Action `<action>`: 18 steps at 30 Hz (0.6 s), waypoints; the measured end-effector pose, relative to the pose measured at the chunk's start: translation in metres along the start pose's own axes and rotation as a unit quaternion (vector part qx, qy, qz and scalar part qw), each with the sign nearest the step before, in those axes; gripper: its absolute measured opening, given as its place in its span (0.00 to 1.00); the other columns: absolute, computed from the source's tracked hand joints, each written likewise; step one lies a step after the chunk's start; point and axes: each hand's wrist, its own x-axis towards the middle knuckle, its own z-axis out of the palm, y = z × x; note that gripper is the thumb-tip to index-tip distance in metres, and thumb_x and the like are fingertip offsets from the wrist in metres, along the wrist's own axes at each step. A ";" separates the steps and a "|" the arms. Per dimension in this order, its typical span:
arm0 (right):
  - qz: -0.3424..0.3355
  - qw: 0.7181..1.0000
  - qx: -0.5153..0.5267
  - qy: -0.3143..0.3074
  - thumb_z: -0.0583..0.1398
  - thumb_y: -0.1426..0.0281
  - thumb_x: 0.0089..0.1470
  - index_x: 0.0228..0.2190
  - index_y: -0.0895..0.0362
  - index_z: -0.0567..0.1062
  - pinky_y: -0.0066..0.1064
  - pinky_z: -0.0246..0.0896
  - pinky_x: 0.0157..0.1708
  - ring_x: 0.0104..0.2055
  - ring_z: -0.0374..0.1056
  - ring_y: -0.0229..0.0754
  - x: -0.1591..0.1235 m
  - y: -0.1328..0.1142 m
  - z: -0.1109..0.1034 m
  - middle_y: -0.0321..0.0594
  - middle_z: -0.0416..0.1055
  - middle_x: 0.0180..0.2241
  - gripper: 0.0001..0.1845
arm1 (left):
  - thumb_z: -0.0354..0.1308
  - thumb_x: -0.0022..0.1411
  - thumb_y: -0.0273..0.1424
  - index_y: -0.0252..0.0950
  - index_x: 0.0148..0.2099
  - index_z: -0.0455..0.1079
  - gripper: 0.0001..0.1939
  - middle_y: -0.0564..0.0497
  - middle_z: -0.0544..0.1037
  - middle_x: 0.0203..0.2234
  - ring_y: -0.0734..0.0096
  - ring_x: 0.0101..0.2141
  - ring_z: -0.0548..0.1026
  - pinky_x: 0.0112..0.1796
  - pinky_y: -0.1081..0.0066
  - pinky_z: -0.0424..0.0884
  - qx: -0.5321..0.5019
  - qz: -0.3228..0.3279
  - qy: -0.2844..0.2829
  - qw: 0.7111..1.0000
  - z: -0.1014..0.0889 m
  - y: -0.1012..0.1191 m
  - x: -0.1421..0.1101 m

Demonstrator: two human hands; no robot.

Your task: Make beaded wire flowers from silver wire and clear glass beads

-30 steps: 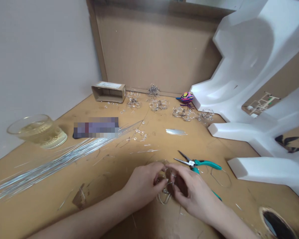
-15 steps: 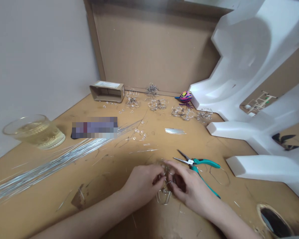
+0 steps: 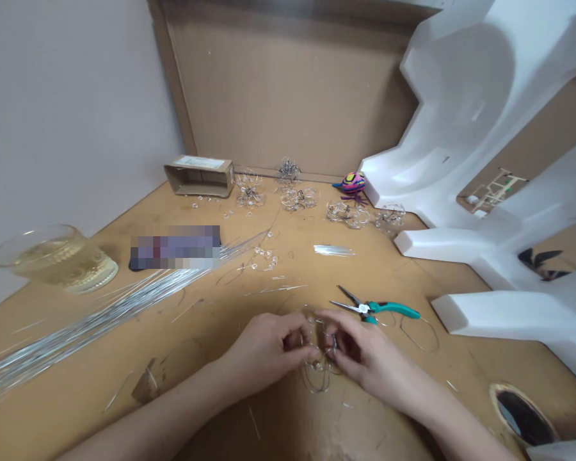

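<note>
Between my two hands is a looped wire piece with clear beads (image 3: 317,379), its lower loop hanging below my fingers. My left hand (image 3: 273,346) grips its left side, thumb and fingers curled in. On the other side, my right hand (image 3: 365,352) has its fingers closed round the wire's right part. The fingers hide much of the piece's middle. Just beyond my right hand lie needle-nose pliers (image 3: 363,308) with teal handles, jaws apart and pointing left; the hand covers part of one handle.
Long silver wires (image 3: 139,314) lie at left, below a blurred dark packet (image 3: 175,250) and a glass of yellowish drink (image 3: 52,259). Loose clear beads (image 3: 264,257) and short cut wires (image 3: 333,250) lie ahead. Beaded wire pieces (image 3: 300,200) and a small cardboard box (image 3: 199,178) stand farther back. White foam (image 3: 484,314) borders the right.
The view has shifted slightly, so the table's things sit a little farther left. My left fingers have shifted on the wire and opened a small gap from the right hand.
</note>
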 end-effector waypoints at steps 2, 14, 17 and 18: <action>0.001 1.000 0.006 0.002 0.52 0.79 0.48 0.51 0.52 0.60 0.26 0.58 0.29 0.27 0.62 0.34 0.000 0.001 0.000 0.36 0.68 0.32 0.27 | 0.55 0.54 0.40 0.37 0.29 0.66 0.11 0.60 0.61 0.16 0.80 0.19 0.59 0.22 0.77 0.50 0.017 -0.001 0.000 1.000 -0.001 0.000 -0.001; 0.009 0.999 0.051 0.005 0.53 0.79 0.47 0.49 0.52 0.63 0.26 0.58 0.29 0.28 0.61 0.33 0.001 0.004 0.001 0.35 0.68 0.33 0.26 | 0.53 0.56 0.38 0.37 0.36 0.64 0.10 0.59 0.62 0.20 0.79 0.22 0.58 0.23 0.77 0.53 -0.071 0.041 -0.089 0.993 -0.012 -0.009 0.000; 0.011 0.998 0.067 0.011 0.53 0.79 0.47 0.46 0.52 0.65 0.26 0.58 0.29 0.28 0.60 0.33 0.002 0.002 0.001 0.34 0.68 0.33 0.23 | 0.55 0.55 0.40 0.35 0.32 0.63 0.12 0.60 0.59 0.18 0.80 0.21 0.56 0.23 0.77 0.52 -0.100 0.035 -0.099 0.989 -0.010 -0.010 0.002; 0.014 0.997 0.068 0.019 0.54 0.79 0.47 0.46 0.52 0.65 0.26 0.58 0.29 0.28 0.60 0.33 0.002 0.002 0.001 0.35 0.68 0.33 0.23 | 0.55 0.55 0.40 0.35 0.31 0.63 0.13 0.61 0.58 0.18 0.80 0.21 0.55 0.23 0.77 0.51 -0.111 0.032 -0.098 0.988 -0.009 -0.010 0.002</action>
